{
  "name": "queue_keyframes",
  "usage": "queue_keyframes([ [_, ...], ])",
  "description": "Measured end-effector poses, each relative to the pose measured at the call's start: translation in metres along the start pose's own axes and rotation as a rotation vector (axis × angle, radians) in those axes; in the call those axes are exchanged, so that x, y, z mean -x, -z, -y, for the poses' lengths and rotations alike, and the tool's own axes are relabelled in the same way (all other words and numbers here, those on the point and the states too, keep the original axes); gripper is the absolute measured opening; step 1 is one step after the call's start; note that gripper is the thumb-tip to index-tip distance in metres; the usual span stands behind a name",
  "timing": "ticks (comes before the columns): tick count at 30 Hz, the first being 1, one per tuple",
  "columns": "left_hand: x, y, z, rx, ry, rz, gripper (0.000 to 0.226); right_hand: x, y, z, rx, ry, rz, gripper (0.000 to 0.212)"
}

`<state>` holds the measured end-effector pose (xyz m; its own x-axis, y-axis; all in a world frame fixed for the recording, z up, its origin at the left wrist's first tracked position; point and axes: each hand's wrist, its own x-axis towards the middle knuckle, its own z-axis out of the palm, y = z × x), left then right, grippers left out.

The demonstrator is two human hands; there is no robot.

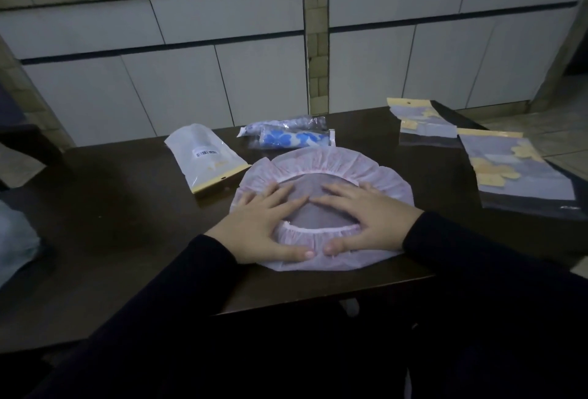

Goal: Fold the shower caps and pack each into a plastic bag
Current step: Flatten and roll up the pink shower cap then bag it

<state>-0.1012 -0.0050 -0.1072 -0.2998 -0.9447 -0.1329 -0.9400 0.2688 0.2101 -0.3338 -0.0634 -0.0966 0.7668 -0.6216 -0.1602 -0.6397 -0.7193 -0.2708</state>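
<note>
The pink shower cap lies flat and opened out on the near middle of the dark table, its elastic opening facing up; both hands rest directly on it, so neither is nearer than the other; the left hand covers the left half and the right hand the right half; the fingers of both are straight, spread and pressed flat, pointing away from the person, with both thumbs touching the near frilled rim; the cap's wider span runs left to right, so a fold would probably bring one side across to the other. A white pouch lies just beyond the cap to the left; two filled bags lie behind it; empty flowered bags lie well apart at the right. White cabinet doors stand behind the table; the room is dim.
</note>
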Motion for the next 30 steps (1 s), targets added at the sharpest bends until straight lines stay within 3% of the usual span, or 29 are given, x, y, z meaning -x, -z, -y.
queue_keyframes([
  [3, 0.000, 0.004, 0.014, -0.023, 0.021, 0.043, 0.111, 0.000, 0.007, -0.001, 0.050, -0.093, 0.109, 0.097],
  [7, 0.002, 0.006, 0.018, 0.063, -0.007, 0.008, 0.112, 0.001, 0.008, -0.004, 0.012, -0.078, 0.075, 0.091],
  [10, 0.006, 0.009, 0.011, 0.149, -0.053, -0.162, 0.091, 0.002, 0.004, -0.001, -0.134, 0.001, -0.101, 0.082],
  [12, 0.009, 0.011, 0.002, 0.207, -0.097, -0.327, 0.064, 0.003, 0.005, -0.001, -0.299, 0.041, -0.267, 0.057],
  [14, 0.009, 0.011, -0.011, 0.316, -0.168, -0.404, 0.039, 0.002, 0.007, -0.007, -0.267, 0.066, -0.400, 0.029],
  [19, 0.005, 0.006, -0.024, 0.453, -0.258, -0.220, 0.036, -0.006, 0.007, -0.024, -0.255, -0.036, -0.313, 0.026],
  [23, 0.007, 0.008, -0.020, 0.469, -0.239, -0.113, 0.032, -0.008, 0.009, -0.026, -0.327, -0.088, -0.262, 0.038],
  [26, 0.007, 0.008, -0.015, 0.550, -0.216, -0.121, 0.014, -0.005, 0.019, -0.030, -0.583, -0.064, -0.167, 0.076],
  [30, 0.005, 0.015, -0.014, 0.626, -0.117, -0.267, 0.031, 0.000, 0.026, -0.042, -0.591, 0.017, -0.156, 0.113],
])
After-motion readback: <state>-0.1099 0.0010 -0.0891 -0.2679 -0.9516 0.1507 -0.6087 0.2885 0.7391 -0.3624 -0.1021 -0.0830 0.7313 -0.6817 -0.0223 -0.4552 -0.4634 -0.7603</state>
